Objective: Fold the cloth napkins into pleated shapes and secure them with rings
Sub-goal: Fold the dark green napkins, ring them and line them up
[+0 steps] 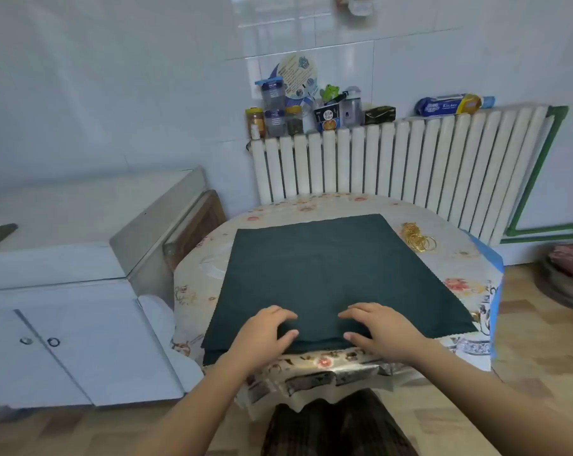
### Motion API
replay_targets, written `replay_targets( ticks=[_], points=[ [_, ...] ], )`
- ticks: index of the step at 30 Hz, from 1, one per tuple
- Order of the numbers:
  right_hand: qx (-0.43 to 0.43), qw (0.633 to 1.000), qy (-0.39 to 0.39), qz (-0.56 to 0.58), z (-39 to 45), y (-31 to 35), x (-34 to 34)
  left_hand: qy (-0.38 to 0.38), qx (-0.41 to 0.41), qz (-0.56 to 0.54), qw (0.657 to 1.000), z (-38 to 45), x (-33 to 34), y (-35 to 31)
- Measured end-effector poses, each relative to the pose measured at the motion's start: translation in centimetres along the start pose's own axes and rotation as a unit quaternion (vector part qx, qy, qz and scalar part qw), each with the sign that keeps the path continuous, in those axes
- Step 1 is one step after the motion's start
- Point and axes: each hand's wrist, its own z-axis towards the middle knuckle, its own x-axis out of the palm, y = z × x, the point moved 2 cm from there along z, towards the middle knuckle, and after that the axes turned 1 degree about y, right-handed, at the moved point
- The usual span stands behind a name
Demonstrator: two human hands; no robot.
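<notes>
Both hands (324,327) pinching napkin (337,274) near edge, rings (418,238) far right.

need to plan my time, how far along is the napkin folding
Barely started. Done: the dark green napkin lies spread flat on the table. In hand: the left hand and right hand pinch up its near edge, apparently forming a first pleat. Left: nearly all the pleating, plus securing it with one of the gold rings, untouched at the far right corner.
</notes>
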Motion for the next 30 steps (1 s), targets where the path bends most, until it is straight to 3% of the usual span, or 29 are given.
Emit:
replay_targets(
  ticks=[4, 14, 22, 30],
  points=[
    [-0.006, 1.000, 0.026, 0.014, -0.2, -0.7, 0.2, 0.054, 0.007, 0.005, 0.998, 0.0, 0.6, 0.4],
    [-0.010, 0.999, -0.022, 0.048, 0.7, -1.2, 0.4, 0.065, 0.057, 0.048, 0.995, 1.7, 0.0, 0.6],
    [0.016, 0.998, -0.015, 0.059, 1.4, -1.1, 0.2, 0.061, 0.002, -0.002, 0.998, 2.8, -0.3, 1.0],
    [0.019, 0.996, 0.055, 0.060, 2.9, -1.0, -0.9, 0.047, -0.015, 0.033, 0.998, 4.2, -0.8, 0.9]
  ],
)
